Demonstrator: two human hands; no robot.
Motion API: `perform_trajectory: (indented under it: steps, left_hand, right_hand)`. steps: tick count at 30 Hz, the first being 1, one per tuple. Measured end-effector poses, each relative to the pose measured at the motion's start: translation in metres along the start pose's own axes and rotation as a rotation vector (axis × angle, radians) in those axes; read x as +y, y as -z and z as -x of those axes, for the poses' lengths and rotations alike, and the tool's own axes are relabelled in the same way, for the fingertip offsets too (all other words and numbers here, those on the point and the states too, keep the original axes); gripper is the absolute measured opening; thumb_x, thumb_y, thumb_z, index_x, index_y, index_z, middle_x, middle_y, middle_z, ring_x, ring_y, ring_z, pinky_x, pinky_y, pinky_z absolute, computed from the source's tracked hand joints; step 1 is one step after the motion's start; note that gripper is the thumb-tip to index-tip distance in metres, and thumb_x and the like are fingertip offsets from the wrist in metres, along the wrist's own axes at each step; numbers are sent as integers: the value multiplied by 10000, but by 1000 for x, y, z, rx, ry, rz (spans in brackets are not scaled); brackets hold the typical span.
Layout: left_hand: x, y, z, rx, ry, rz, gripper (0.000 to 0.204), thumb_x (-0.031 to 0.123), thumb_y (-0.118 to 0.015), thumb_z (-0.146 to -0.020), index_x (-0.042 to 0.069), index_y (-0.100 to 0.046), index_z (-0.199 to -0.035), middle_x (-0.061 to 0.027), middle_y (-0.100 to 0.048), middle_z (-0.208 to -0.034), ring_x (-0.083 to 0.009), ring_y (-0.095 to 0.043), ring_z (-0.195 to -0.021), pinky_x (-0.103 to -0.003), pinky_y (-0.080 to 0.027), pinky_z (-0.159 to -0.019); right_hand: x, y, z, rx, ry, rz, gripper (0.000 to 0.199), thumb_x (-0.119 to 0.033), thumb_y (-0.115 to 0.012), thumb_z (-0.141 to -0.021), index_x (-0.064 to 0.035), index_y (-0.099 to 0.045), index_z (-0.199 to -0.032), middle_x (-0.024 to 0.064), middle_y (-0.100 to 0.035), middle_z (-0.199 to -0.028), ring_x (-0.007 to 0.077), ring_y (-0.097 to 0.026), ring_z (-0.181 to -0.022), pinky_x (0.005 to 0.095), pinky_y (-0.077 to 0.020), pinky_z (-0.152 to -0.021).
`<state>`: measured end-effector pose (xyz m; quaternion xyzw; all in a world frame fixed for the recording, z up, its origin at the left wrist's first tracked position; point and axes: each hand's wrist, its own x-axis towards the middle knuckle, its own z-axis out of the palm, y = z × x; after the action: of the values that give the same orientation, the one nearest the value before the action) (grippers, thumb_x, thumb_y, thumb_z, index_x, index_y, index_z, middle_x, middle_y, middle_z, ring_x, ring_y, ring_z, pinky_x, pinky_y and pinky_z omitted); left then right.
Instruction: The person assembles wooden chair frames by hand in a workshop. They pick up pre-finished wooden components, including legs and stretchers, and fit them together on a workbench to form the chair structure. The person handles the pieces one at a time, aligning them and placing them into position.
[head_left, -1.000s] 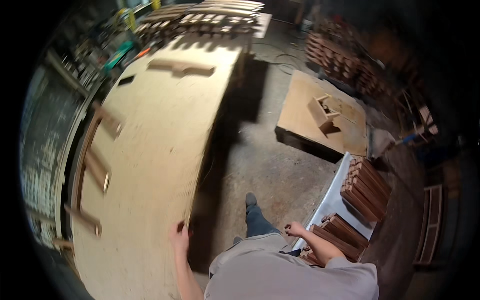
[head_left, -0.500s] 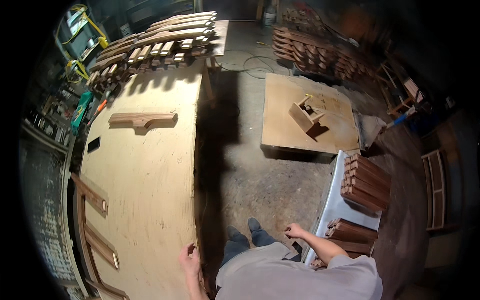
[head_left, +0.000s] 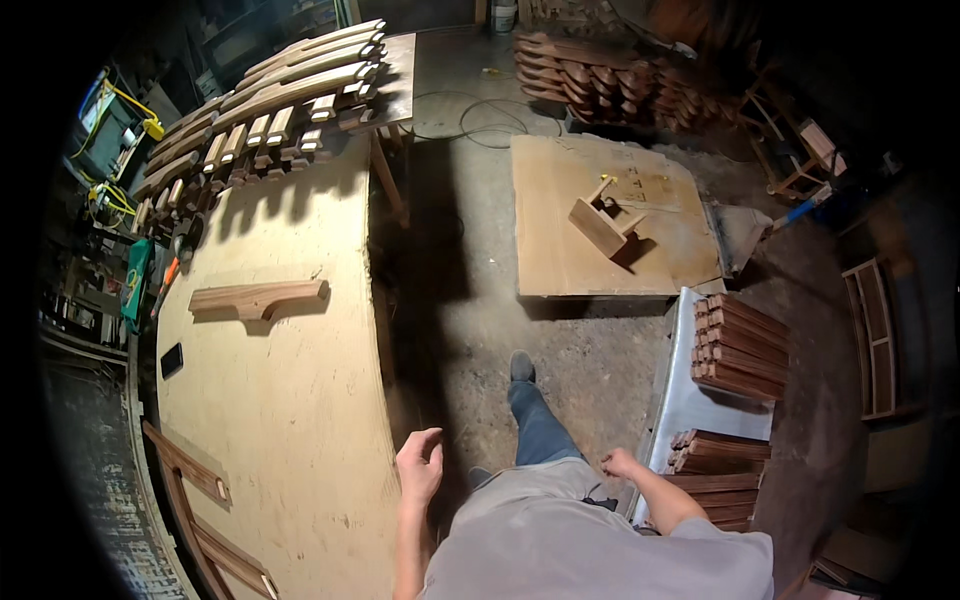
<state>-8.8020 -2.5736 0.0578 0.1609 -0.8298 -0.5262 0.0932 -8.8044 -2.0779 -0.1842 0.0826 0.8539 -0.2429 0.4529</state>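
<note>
My left hand [head_left: 419, 464] hangs just over the right edge of the long pale worktable [head_left: 290, 430], empty, with its fingers loosely bent and the thumb apart. Beside my right hip, my right hand [head_left: 619, 463] has its fingers curled in, and nothing shows in it. It is nearest to the bundles of dark wood strips [head_left: 728, 452] on a light-covered bench [head_left: 668, 385]. Farther up the worktable lies a shaped brown wooden piece [head_left: 259, 298]. A black phone [head_left: 172, 361] rests near the table's left edge.
Many shaped wooden pieces [head_left: 300, 90] are stacked at the worktable's far end. A low board-topped platform [head_left: 560, 255] ahead bears a small wooden carrier [head_left: 598, 230]. Another wood stack [head_left: 600, 85] stands behind it. A wooden frame [head_left: 185, 500] sits along the table's left edge. A cable [head_left: 480, 120] lies on the floor.
I have stepped, with one foot now well ahead of the other. My left hand has swung forward and up. The worktable and its wooden piece have shifted left and lower in view.
</note>
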Motion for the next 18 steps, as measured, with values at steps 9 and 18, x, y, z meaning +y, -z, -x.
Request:
perform_trajectory:
  steps: [9,18]
  left_hand:
    - [52,-53,-216,-103,-18,-212,242,-69,-637,-827,25,-670,-1047,-123,-676,-928,-223,-687,-846,-303,-548,-757]
    - [84,-121,-453,-151,-31,-153,229,-55,-641,-857,11,-664,-1074,-83,-672,-911,-121,-651,-790,-253,-524,-725]
  right_hand:
    - [-99,145,-112,-17,-120,-208,229,-102,-687,-787,10,-713,-985,101,-691,-706,162,-638,-573,322,-507,-535]
    - [-236,276,-257,56,-81,-600,311,-92,-660,-802,0,-681,-1098,118,-719,-818,180,-672,-621,326,-544,-585]
